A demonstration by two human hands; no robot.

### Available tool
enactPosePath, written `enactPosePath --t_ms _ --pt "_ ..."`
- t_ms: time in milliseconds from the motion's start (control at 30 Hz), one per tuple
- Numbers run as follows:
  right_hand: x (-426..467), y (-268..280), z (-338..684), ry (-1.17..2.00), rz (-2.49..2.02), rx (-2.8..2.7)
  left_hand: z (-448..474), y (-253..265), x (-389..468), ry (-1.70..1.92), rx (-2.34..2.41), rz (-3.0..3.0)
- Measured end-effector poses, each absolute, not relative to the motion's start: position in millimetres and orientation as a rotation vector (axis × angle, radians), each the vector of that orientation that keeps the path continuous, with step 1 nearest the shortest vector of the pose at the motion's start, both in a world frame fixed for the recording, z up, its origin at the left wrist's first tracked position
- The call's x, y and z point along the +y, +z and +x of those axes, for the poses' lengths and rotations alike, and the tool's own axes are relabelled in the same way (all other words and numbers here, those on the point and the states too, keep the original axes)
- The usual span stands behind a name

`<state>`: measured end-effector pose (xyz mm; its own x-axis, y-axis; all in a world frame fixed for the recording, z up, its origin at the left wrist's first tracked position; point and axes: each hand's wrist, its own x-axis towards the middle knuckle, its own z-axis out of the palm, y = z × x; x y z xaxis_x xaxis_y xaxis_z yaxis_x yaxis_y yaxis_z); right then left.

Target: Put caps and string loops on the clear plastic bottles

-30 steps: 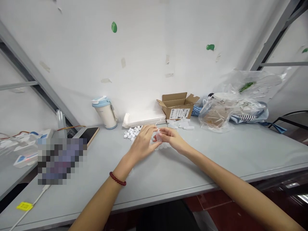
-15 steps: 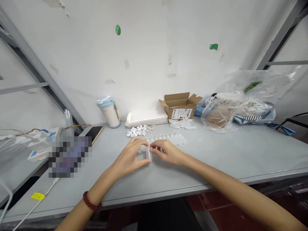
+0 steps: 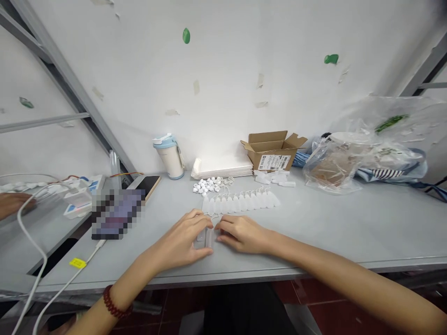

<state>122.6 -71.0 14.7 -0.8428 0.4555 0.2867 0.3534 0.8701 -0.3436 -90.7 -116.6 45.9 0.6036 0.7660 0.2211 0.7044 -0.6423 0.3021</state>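
My left hand (image 3: 183,237) grips a small clear plastic bottle (image 3: 208,238) between thumb and fingertips, just above or on the grey table. Beside it, my right hand (image 3: 240,232) has its fingers curled together near the bottle's upper end; what they pinch, if anything, is hidden. A thin white cord loop (image 3: 214,216) shows between the two hands. Behind them lies a row of several translucent white bottles (image 3: 240,203), with cord loops at their far ends. A heap of small white caps (image 3: 206,185) lies past the row's left end, with loose cords (image 3: 228,180) next to it.
More clear bottles (image 3: 274,177) lie before an open cardboard box (image 3: 274,151). A white stack (image 3: 223,167), a cup (image 3: 170,158) and a phone (image 3: 118,216) stand or lie leftward. A plastic bag (image 3: 331,163) sits right. Another person's hand (image 3: 16,204) is at the far left.
Both hands have come lower and nearer the table's front edge, with the bottle still in my left hand. The view has shifted, and another person's hand now shows at the left.
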Motion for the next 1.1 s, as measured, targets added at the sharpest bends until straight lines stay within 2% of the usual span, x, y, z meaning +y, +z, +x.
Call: enactPosePath --t_ms 533,1100 --pt "-72 6 115 0.406 -0.732 -2.612 -114 33 -114 0.585 1.374 2.535" --pt "-75 0 105 0.283 -0.932 -2.633 -117 28 -112 0.590 1.337 2.399"
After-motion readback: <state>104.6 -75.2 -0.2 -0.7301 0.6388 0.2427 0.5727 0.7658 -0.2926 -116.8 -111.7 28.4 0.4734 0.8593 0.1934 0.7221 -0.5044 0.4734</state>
